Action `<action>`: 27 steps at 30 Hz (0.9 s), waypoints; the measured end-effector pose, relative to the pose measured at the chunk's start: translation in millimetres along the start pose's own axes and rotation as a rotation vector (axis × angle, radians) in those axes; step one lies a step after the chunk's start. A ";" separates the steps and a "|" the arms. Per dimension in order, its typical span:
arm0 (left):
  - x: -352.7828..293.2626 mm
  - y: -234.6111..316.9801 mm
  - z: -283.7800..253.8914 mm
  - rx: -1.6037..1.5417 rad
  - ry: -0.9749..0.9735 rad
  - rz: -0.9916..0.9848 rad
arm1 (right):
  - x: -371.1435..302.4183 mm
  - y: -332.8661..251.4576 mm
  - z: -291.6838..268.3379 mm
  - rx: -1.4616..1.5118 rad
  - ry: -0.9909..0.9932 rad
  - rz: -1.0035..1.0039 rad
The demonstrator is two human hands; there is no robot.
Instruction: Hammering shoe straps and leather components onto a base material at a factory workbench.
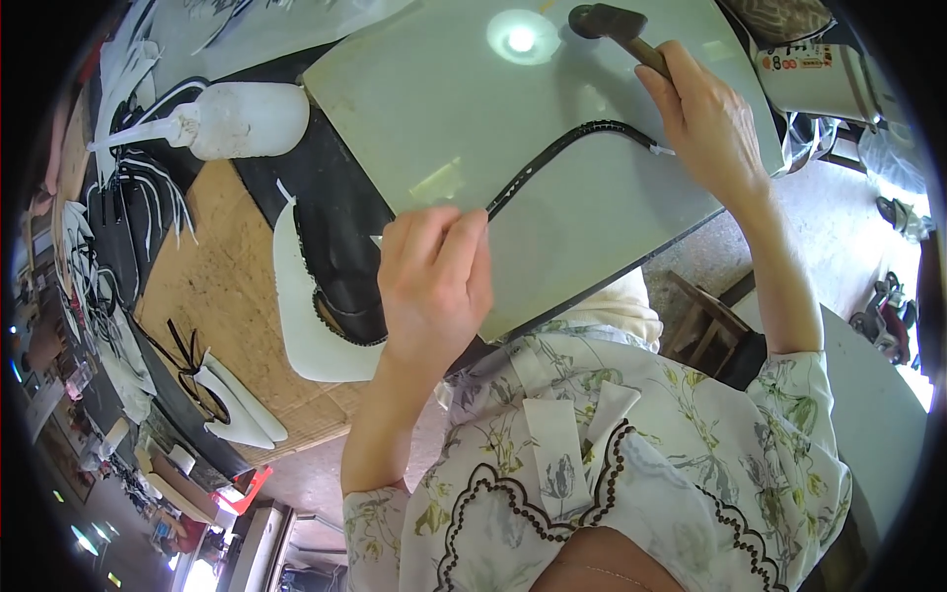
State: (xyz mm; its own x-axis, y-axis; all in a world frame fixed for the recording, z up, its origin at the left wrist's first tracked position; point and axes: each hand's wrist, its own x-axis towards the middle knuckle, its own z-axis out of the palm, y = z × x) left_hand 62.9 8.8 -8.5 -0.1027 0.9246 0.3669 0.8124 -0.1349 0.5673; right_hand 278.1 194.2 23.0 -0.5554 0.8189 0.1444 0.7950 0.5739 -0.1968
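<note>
My left hand (434,281) is closed on one end of a narrow black strip (538,163) with small white marks along it. The strip curves across a pale grey-green slab (404,128), and its far end, with a white tip, lies near my right wrist. A hammer (614,24) is in my right hand (705,118), its fingers wrapped round the wooden handle and its dark head raised over the slab's far right part. Beside my left hand lie a white curved piece and a black piece with a stitched edge: the white piece (296,326) and the black piece (345,266).
A white squeeze bottle (247,118) with a long nozzle lies at the far left, near bundles of thin black and white strips (148,192). Brown cardboard (222,296) covers the left side, with white pieces (237,409) on it. A white bucket (819,79) stands at the far right.
</note>
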 end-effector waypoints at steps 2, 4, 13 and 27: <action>-0.6 -0.1 -0.2 0.001 -0.004 -0.009 | -3.1 2.3 0.3 0.059 -0.014 -0.014; -1.9 -1.1 -0.8 0.014 -0.019 -0.010 | -7.7 -5.4 -5.5 0.119 -0.031 -0.032; -9.3 -5.4 -3.3 0.045 0.007 0.074 | -37.1 -53.6 -27.2 0.266 -0.228 -0.304; -15.0 -10.0 -1.7 0.033 0.024 0.081 | -37.0 -69.7 -26.8 0.152 -0.201 -0.384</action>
State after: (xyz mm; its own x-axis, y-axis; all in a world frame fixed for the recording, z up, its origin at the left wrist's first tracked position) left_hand 55.4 -4.3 -18.4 -0.0493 0.9022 0.4285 0.8370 -0.1968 0.5107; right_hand 249.8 123.8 57.4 -0.8509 0.5232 0.0467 0.4859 0.8178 -0.3084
